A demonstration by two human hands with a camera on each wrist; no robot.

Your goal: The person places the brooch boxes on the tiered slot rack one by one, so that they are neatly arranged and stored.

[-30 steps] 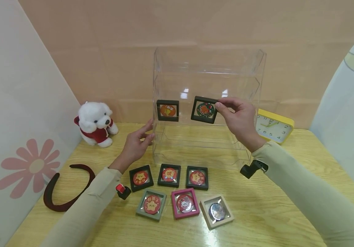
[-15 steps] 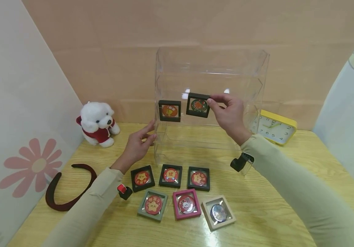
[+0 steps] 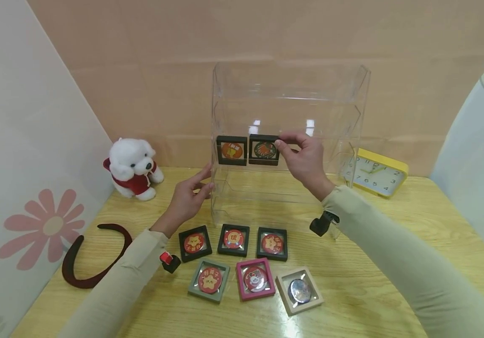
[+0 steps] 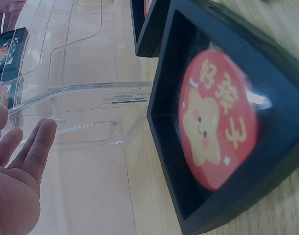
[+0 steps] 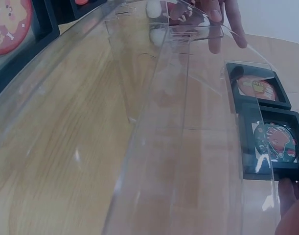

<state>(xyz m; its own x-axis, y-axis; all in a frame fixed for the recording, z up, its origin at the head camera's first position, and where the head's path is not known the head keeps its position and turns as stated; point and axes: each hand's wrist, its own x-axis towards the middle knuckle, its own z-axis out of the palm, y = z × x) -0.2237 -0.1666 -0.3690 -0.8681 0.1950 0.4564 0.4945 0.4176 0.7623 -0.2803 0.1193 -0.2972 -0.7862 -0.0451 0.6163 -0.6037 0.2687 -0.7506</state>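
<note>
My right hand (image 3: 303, 157) pinches the upper right corner of a black-framed badge case (image 3: 264, 150) with a green round badge. That case stands upright on the middle tier of a clear acrylic display rack (image 3: 290, 192). Just left of it on the same tier stands another black badge case (image 3: 231, 150) with an orange badge, a thin gap between them. My left hand (image 3: 186, 197) rests its fingertips against the rack's left side, fingers extended. In the right wrist view the green badge (image 5: 275, 142) shows through the clear plastic, my right fingertips at the frame's edge.
In front of the rack lie three black badge cases (image 3: 233, 240), then a green case (image 3: 209, 280), a pink case (image 3: 255, 279) and a cream case (image 3: 299, 291). A plush dog (image 3: 132, 169) and a dark red headband (image 3: 77, 277) are left; a yellow clock (image 3: 375, 172) is right.
My right hand has moved the green-badge case left and settled it level beside the orange-badge case; it was tilted before. My left hand stays at the rack's side.
</note>
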